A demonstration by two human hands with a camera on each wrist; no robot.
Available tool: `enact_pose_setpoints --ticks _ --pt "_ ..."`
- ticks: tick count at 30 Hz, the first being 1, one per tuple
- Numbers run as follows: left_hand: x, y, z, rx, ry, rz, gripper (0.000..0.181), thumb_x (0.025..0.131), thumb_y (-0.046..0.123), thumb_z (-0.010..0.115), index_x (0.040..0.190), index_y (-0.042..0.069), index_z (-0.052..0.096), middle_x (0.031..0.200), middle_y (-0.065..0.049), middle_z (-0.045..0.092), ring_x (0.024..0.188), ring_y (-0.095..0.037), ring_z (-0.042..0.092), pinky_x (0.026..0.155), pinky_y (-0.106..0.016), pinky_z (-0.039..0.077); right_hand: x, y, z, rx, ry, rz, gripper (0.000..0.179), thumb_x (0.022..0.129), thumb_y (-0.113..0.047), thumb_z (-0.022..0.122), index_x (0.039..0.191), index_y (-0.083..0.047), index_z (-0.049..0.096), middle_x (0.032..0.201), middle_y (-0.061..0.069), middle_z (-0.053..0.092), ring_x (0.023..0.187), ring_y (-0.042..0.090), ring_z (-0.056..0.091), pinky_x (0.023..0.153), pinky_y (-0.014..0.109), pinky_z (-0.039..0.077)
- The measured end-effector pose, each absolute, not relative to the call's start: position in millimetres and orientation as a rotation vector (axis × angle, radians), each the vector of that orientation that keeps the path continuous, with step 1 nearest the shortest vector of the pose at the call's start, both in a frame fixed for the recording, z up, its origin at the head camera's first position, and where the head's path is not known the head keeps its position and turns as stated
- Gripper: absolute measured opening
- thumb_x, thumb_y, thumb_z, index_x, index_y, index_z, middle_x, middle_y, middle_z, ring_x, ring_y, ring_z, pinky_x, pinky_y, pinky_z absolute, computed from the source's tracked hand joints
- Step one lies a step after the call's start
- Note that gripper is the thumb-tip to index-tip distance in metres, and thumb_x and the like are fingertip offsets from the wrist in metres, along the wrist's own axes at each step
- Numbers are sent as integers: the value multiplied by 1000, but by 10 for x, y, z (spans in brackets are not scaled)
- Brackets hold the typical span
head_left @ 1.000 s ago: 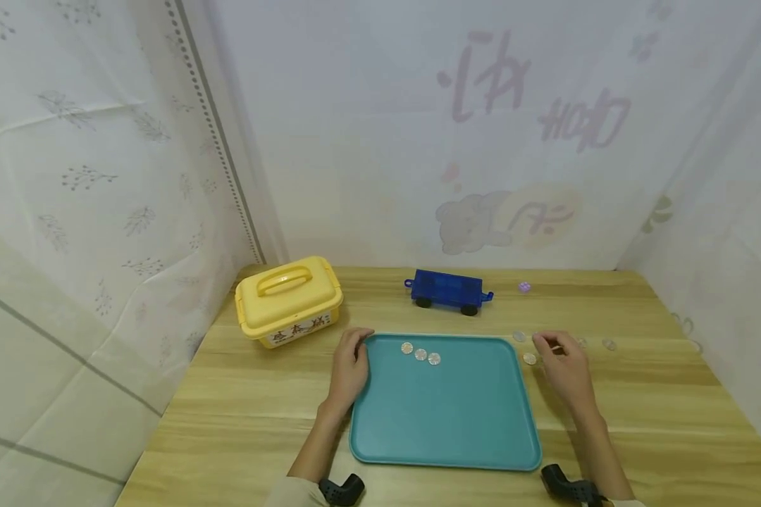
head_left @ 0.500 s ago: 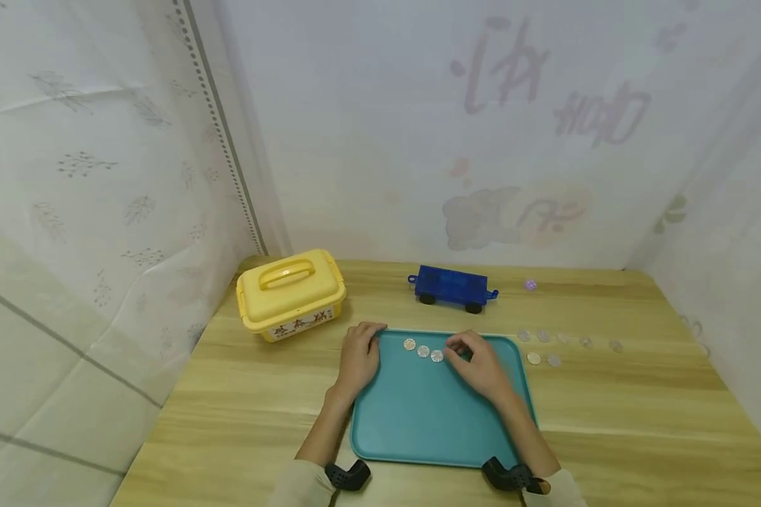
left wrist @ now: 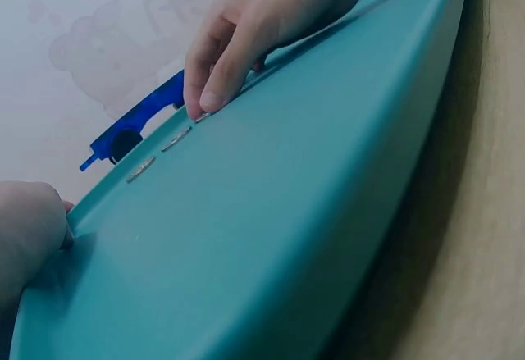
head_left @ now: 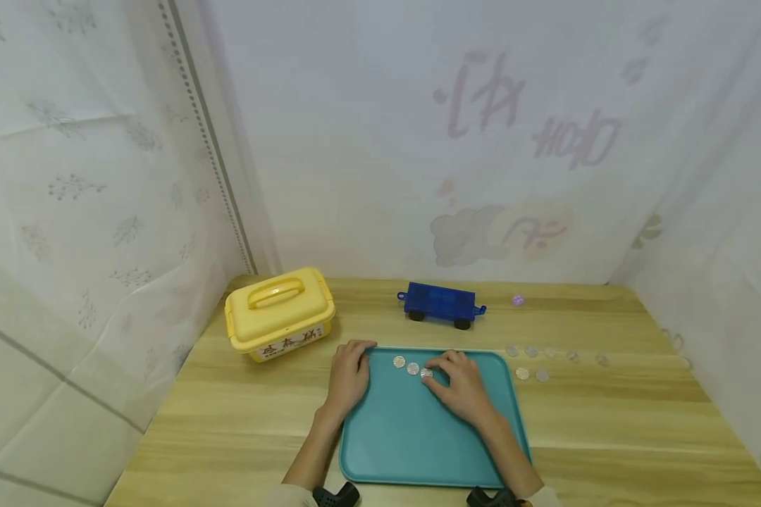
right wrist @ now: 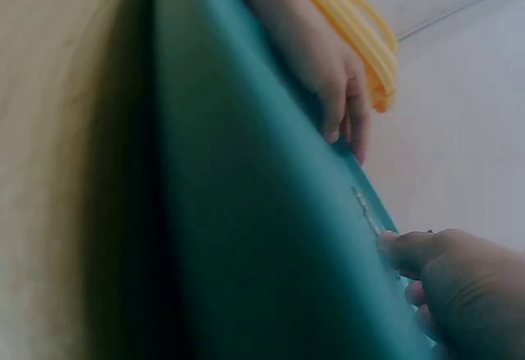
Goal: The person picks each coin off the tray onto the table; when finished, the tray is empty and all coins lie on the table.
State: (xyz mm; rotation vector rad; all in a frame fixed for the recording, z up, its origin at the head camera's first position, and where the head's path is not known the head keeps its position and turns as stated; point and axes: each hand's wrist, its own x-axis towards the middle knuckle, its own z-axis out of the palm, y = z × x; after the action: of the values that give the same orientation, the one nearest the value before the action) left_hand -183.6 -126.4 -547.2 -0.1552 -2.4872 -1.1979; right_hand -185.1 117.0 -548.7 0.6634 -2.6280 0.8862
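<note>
Head view: from above, well back, facing forward and down over rectangular teal tray (head_left: 431, 440). Left wrist view: low, close, tilted, facing right hand (left wrist: 246, 36) across tray. Right wrist view: likewise, facing left hand (right wrist: 320, 61) and yellow lidded plastic box (right wrist: 357, 36). Shared by both wrist views: tray, both hands, small round silvery discs (left wrist: 176, 138).

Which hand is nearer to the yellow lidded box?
Left. The left hand holds the far left corner of the tray, right of the yellow box and slightly lower in the head view; the right hand pinches a coin on the tray, farther right.
</note>
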Motion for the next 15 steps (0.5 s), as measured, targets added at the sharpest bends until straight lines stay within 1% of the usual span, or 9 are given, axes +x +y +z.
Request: enact_pose_setpoints --ticks 5,8,13,15 --pt "-1821 -1265 -5524 -156 -2482 -1170 26 95 -2 57 114 7 72 112 -9 70 102 -29 58 87 -46 44 -1832 1144 -5453 605 -2726 986 15 86 -27 77 98 -21 71 84 -11 55 79 7 46 76 32 34" --pt "-1821 -1256 -5554 -154 -2485 -1172 26 95 -2 57 114 8 73 112 -9 71 102 -28 59 87 -45 44 -1829 1154 -5456 567 -2756 1033 14 86 -26 78 96 -23 68 84 -14 53 80 5 45 78 31 33" --pt "-1825 -1267 -5538 -164 -2476 -1178 26 95 -2 58 114 8 73 111 -9 71 102 -28 59 87 -45 43 -1822 1146 -5488 594 -2676 1050 16 86 -23 78 97 -26 66 83 -18 55 76 1 44 76 29 33" --pt "-1825 -1276 -5524 -170 -2477 -1177 26 95 -1 58 114 8 73 111 -8 71 102 -28 59 87 -45 43 -1815 1137 -5485 633 -2632 1031 16 86 -21 78 99 -25 68 82 -19 56 75 0 44 74 29 33"
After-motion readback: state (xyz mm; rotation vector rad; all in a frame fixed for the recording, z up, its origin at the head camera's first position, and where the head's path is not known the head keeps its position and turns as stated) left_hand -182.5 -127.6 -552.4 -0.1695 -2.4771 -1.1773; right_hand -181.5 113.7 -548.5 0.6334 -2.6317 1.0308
